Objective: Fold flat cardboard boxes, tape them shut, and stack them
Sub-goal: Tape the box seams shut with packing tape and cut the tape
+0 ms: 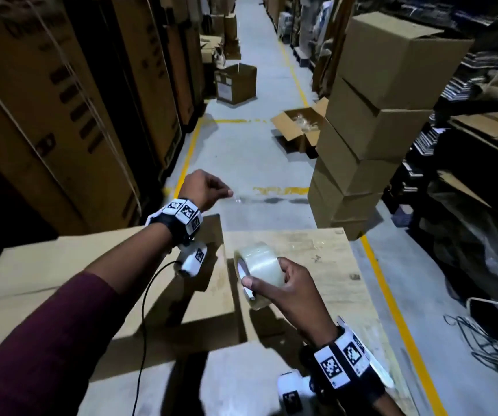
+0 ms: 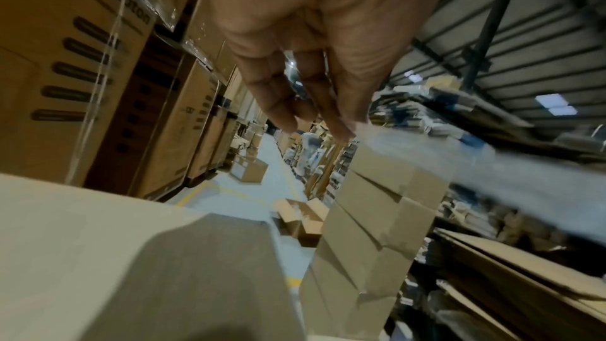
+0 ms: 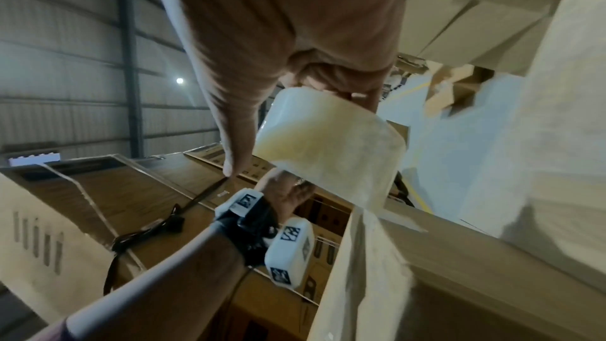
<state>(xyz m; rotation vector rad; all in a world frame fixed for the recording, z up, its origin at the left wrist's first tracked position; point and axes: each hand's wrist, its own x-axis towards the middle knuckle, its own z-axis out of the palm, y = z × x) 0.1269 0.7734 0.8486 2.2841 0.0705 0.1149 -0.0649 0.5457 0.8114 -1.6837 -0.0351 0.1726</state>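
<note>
While R hand [image 1: 289, 291] grips tape roll [image 1: 259, 270], L fingers [image 1: 226, 192] pinch tape end over box top [image 1: 316, 250], warehouse aisle [image 1: 250, 151].

A grey concrete floor [image 1: 241, 157] runs down a warehouse aisle, marked with yellow lines [image 1: 187, 151]. Tall printed cartons [image 1: 61, 100] line the left side, some bound with thin straps. An open box [image 1: 300, 127] lies on the floor with crumpled clear plastic inside. Farther down stands a labelled box [image 1: 235, 82] with its top open. On the right, dark shelving [image 1: 482, 85] holds flat stacked goods, blurred. A tangle of wire [image 1: 494, 334] lies at the lower right. Corrugated metal wall [image 3: 65, 61] shows in the right wrist view.
</note>
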